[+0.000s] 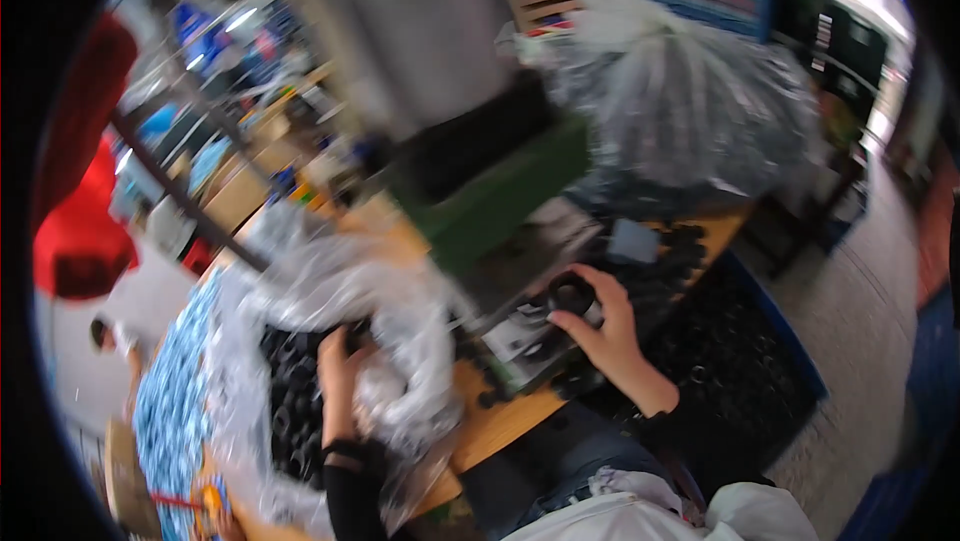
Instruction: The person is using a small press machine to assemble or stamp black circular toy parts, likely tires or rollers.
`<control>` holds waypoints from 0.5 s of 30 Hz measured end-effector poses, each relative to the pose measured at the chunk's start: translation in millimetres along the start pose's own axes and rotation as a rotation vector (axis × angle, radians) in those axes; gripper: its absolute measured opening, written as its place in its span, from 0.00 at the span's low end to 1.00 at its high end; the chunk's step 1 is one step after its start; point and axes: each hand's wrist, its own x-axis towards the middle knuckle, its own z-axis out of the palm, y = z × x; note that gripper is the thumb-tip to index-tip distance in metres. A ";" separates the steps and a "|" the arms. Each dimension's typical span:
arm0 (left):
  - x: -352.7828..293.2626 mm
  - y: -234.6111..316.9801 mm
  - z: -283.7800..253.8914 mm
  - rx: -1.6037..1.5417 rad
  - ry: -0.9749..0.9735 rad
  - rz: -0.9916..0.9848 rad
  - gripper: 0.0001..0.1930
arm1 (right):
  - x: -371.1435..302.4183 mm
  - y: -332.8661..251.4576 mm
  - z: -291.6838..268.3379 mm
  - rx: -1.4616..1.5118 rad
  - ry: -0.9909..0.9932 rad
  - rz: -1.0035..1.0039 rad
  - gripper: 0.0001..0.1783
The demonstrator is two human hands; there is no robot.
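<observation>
The picture is blurred, so fine detail is hard to read. The left hand (338, 361) reaches into an open clear plastic bag (330, 281) that lies on the wooden worktop (500, 416); the bag holds a heap of small black rings (290, 391). Its fingers are bent down among the rings, but whether the grip is clamped on 1 of them cannot be told. A dark sleeve (350, 486) covers the left forearm.

The right hand (600, 326) rests farther right, at a metal machine bed (530, 261). Its fingers curl round a black ring (572, 293) that sits on the bed, thumb on the near side and fingertips on the far side, so the grip is closed on that ring. Behind the bed stands a green block (500, 196) of the machine.

More black rings lie loose on the worktop beyond the right hand, and a dark crate (740, 361) of them stands on the floor at the right. A second, large clear bag (690, 111) bulges behind the machine. At the far left is a red shape (85, 231).
</observation>
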 end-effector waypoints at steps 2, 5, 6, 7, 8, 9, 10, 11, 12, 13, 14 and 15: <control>-7.6 19.3 -13.8 -0.120 0.205 -0.029 0.28 | -14.1 7.8 -34.4 -0.032 0.093 0.037 0.32; -23.2 78.2 -41.1 -0.601 0.279 -0.219 0.31 | -64.4 55.3 -71.5 -0.086 0.248 0.314 0.31; -26.5 101.3 -40.7 -0.710 0.271 -0.198 0.31 | -84.6 73.4 -89.7 -0.044 0.285 0.474 0.30; -29.3 129.0 -39.3 -0.815 0.188 -0.114 0.31 | -115.1 106.8 -111.2 -0.084 0.344 0.584 0.31; -31.9 156.5 -34.8 -0.968 0.086 -0.101 0.30 | -150.7 144.5 -132.4 -0.118 0.399 0.691 0.32; -33.2 185.2 -30.2 -0.961 0.059 -0.049 0.28 | -185.1 175.7 -154.9 -0.290 0.465 0.763 0.33; -35.1 209.3 -27.3 -0.938 0.042 -0.004 0.26 | -216.1 201.1 -173.1 -0.450 0.517 0.831 0.35; -36.9 224.1 -22.0 -0.971 0.084 -0.001 0.25 | -236.8 217.4 -184.3 -0.499 0.586 0.866 0.36; -38.4 235.5 -13.4 -1.000 0.130 -0.004 0.23 | -255.7 230.9 -196.4 -0.549 0.647 0.899 0.37; -33.4 248.8 -8.3 -0.964 0.084 0.011 0.23 | -276.0 244.5 -215.9 -0.631 0.693 0.858 0.36; -27.4 262.2 -3.5 -0.927 0.040 0.023 0.22 | -292.4 256.2 -233.2 -0.709 0.737 0.812 0.36; -25.8 271.8 1.0 -0.943 0.043 -0.030 0.21 | -297.5 252.5 -241.6 -0.663 0.721 0.886 0.37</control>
